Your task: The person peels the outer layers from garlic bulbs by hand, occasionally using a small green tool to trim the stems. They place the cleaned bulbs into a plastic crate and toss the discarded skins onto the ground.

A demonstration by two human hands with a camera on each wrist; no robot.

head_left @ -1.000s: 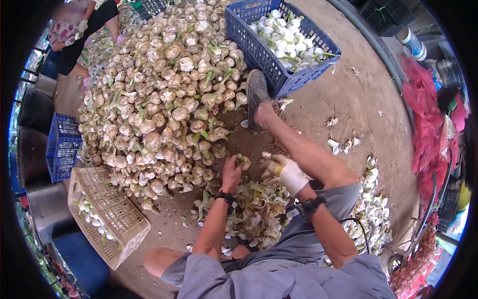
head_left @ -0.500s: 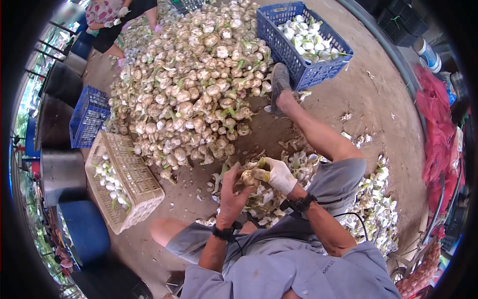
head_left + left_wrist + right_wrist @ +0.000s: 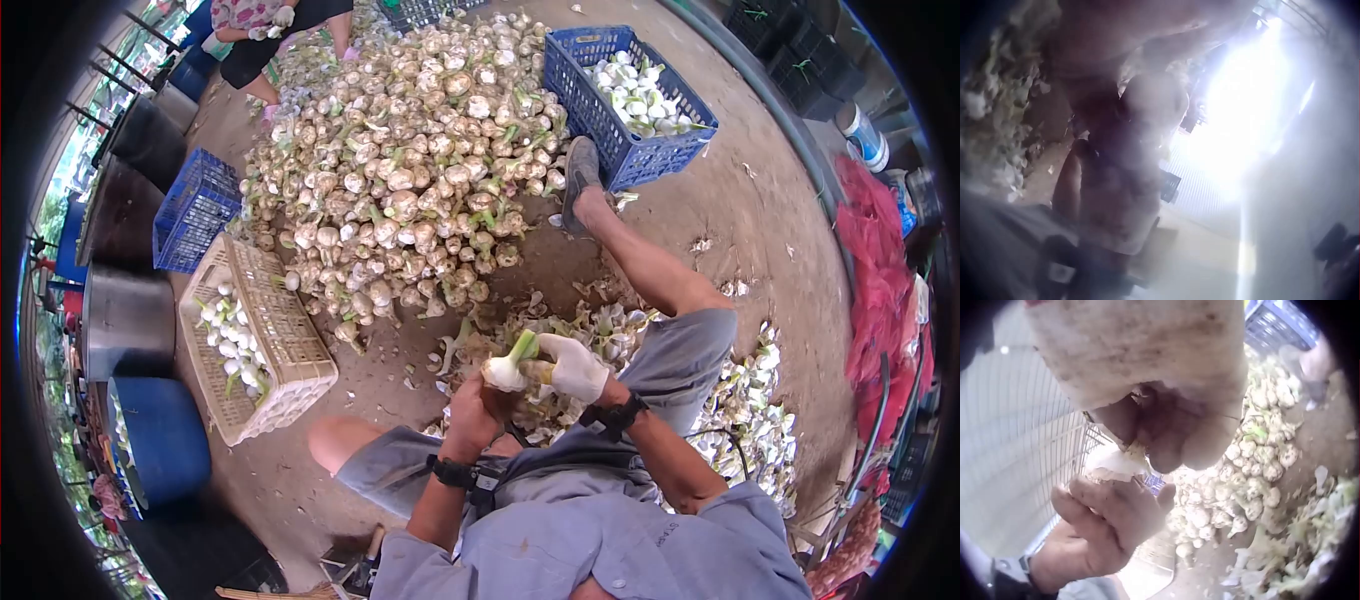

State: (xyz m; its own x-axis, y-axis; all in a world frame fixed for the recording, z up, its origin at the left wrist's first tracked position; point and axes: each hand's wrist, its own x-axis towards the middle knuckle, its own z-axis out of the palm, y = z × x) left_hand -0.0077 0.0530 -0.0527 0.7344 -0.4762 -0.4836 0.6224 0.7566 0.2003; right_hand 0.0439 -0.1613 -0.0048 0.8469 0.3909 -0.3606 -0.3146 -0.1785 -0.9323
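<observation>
Both hands meet over the peelings between the person's knees, at a garlic bulb (image 3: 503,374) with a short green stem. White skin shows on the bulb. My bare left hand (image 3: 472,415) holds it from below and the left. My right hand (image 3: 572,370), in a white glove, pinches at its right side beside the stem. In the right wrist view the soiled glove (image 3: 1141,356) has curled fingers close to the pale bulb (image 3: 1116,462), and the left hand (image 3: 1104,519) grips under it. The left wrist view is dim and washed out by glare.
A large heap of unpeeled garlic (image 3: 410,180) lies ahead. A blue crate (image 3: 655,155) with white bulbs stands beyond the right foot, a beige crate (image 3: 290,340) with white bulbs at left. Peelings (image 3: 600,330) cover the ground by the legs. Another person (image 3: 265,45) sits at far left.
The hands were apart, then came together on the dirty garlic bulb. Now the bulb shows white with its stem pointing up. The head view has swung left, so the scene shifted right.
</observation>
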